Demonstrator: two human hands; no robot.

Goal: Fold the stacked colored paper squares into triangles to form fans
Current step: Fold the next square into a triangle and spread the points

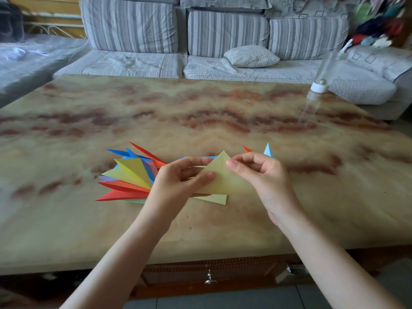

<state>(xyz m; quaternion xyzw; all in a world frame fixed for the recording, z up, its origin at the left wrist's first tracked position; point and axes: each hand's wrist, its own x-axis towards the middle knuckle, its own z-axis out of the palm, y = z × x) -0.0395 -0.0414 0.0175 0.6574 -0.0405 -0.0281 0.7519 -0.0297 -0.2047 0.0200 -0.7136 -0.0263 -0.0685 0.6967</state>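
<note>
Mid-fold: left hand (pixel 178 181) and right hand (pixel 263 175) both pinch pale-yellow triangle (pixel 225 182), fingers (pixel 238 168) curled on it. Fanned triangles (pixel 133 175) lie left of fingers. Next, likely: sharpen crease.

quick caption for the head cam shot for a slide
Left hand and right hand pinch a pale yellow paper triangle over a marbled table, beside a fan of folded coloured triangles.

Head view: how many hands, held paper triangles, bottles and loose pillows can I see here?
Hands: 2, left hand, right hand
Held triangle: 1
Bottle: 1
Pillow: 1
Total: 5
</note>
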